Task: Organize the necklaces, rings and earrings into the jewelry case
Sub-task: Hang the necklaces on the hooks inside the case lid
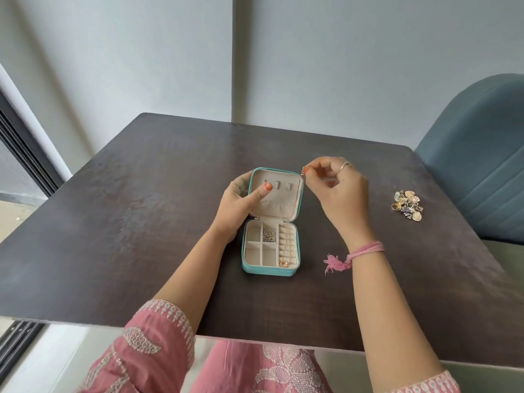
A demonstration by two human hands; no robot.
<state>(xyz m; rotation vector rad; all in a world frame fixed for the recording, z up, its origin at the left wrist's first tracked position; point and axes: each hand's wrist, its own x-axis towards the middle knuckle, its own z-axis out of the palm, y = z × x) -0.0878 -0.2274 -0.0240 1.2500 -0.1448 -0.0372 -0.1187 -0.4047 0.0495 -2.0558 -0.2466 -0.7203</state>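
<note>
A small teal jewelry case lies open mid-table, its cream lid raised at the far side. My left hand grips the lid's left edge, thumb on the lining below three small hooks. My right hand pinches a thin gold necklace at the lid's top right corner. A silver chain fills one compartment. A gold ring sits at the near end of the ring rolls. A heap of earrings and rings lies on the table to the right.
The dark wooden table stands against a pale wall. A blue upholstered chair is at the right side. A window frame runs along the left. A pink thread bracelet hangs from my right wrist.
</note>
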